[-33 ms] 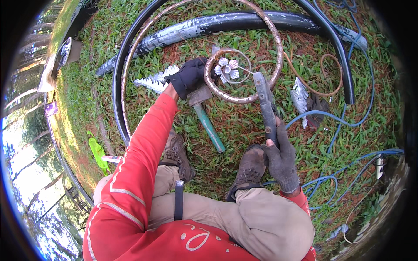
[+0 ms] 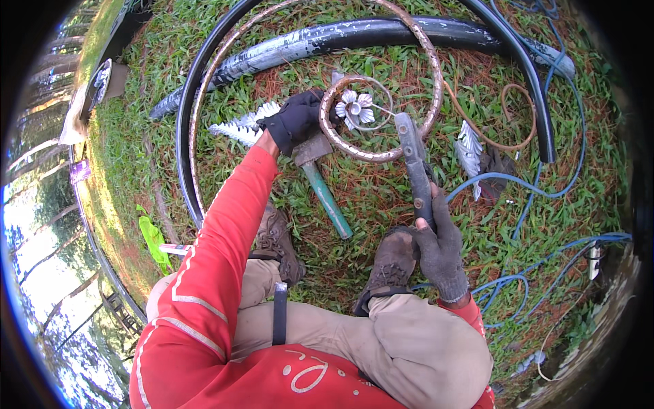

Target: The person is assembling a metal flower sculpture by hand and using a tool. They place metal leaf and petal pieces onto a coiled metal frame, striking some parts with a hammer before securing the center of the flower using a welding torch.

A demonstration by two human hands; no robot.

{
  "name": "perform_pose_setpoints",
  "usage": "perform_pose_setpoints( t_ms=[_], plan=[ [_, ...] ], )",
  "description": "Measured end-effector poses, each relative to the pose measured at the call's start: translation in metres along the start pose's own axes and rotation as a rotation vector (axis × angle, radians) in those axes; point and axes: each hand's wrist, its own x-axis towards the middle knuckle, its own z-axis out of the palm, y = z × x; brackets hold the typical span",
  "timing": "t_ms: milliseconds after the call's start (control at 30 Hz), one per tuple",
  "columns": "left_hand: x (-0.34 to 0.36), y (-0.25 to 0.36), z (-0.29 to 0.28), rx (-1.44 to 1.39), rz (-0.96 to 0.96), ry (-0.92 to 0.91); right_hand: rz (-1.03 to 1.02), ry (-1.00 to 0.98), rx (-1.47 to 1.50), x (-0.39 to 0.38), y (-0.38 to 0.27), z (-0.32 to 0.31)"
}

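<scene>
My right hand (image 2: 439, 249), in a grey knit glove, grips a welding electrode holder (image 2: 413, 153) with exposed bolts. A thin rod (image 2: 385, 110) runs from its jaw toward the small ring around a silver metal flower (image 2: 355, 109). In a black glove, my left hand (image 2: 298, 119) is closed at the left side of the spiralled, hammered metal scroll (image 2: 371, 157); its fingertips are partly hidden behind the scroll. Below that hand a hammer (image 2: 325, 199) with a green handle lies on the grass. One silver metal leaf (image 2: 238, 129) sits left of the hand, another leaf (image 2: 469, 151) to the right.
A thick, scuffed black pipe (image 2: 327, 37) crosses the far side, with a black curved tube (image 2: 541, 116) around the scroll. Blue hose (image 2: 524, 183) and brown cable (image 2: 521, 146) loop at the right. My boots (image 2: 388, 266) stand on the grass. A lime-green cloth (image 2: 153, 240) lies left.
The electrode holder's tip has shifted very slightly left; all else looks the same.
</scene>
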Motion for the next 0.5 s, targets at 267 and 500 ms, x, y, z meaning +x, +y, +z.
perform_pose_setpoints(
  t_ms=[267,500],
  plan=[
    [-0.007,0.011,0.016,0.016,0.006,0.039,0.024,-0.038,-0.068,0.006,-0.022,-0.001],
    [0.001,0.002,0.002,-0.018,-0.015,0.016,0.104,-0.076,-0.075,0.008,-0.026,0.0]
  ],
)
